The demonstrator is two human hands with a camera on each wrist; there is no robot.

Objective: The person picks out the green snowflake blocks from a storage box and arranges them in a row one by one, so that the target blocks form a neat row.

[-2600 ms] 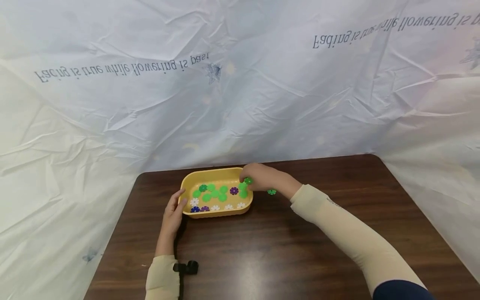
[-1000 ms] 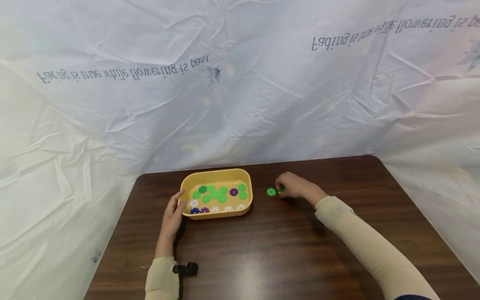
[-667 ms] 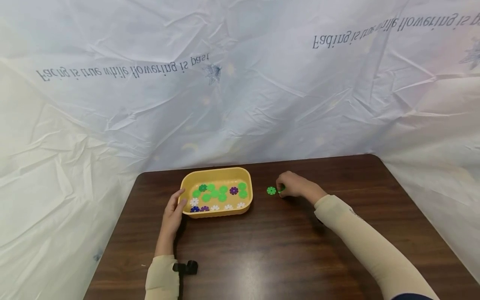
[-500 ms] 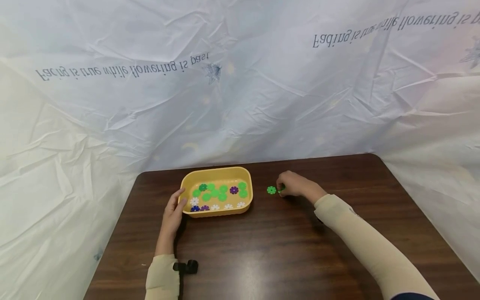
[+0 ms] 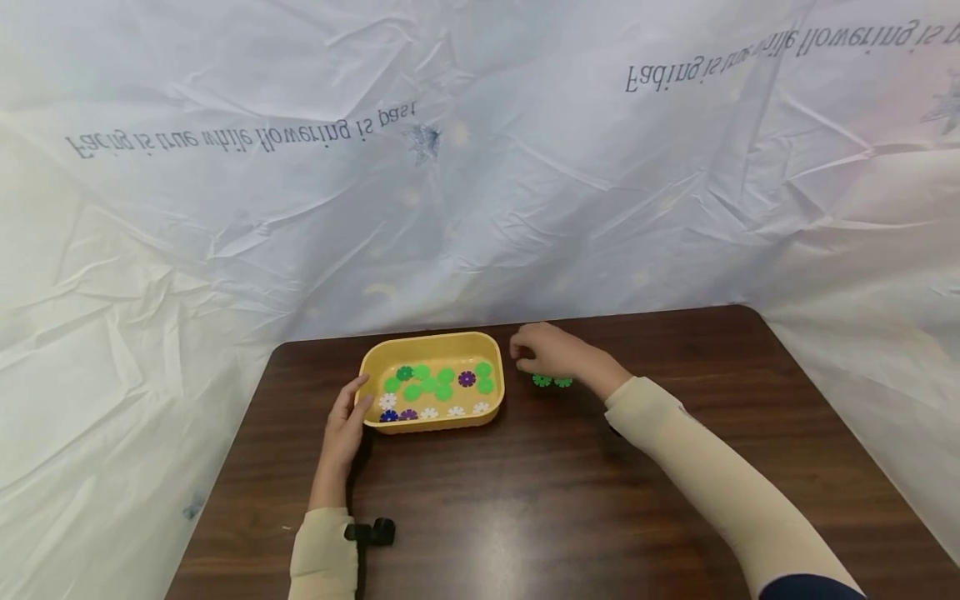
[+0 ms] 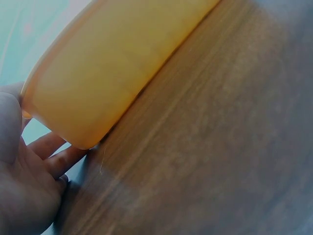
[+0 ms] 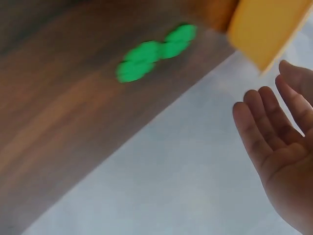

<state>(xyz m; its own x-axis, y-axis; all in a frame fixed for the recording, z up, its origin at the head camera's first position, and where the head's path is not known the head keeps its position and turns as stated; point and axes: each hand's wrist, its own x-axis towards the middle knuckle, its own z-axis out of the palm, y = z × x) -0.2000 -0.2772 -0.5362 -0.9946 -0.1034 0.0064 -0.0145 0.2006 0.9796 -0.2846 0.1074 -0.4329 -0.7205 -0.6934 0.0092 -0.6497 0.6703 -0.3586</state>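
Observation:
My left hand (image 5: 347, 423) grips the left end of a yellow plastic basin (image 5: 438, 427), thumb at the rim and other fingers along the outer wall, as the left wrist view (image 6: 29, 196) shows. Inside the basin lie flower-shaped plastic discs: several bright green discs (image 5: 428, 384), white discs (image 5: 456, 412) along the near side, plus purple (image 5: 467, 379), dark blue and darker green ones. My right hand (image 5: 551, 350), holding nothing, hovers just right of the basin with loosely bent fingers. Below it, two green discs (image 7: 139, 61) lie side by side on the table, partly hidden in the head view.
The dark wooden table (image 5: 450, 500) has its far edge close behind the basin. A pale printed cloth (image 5: 465, 208) hangs behind and along both sides. A black strap mount (image 5: 371, 532) sits on the left sleeve.
My right hand carried a green disc out of the basin, set it beside the other one and let go. Now it has moved back left toward the basin. The left hand stays put.

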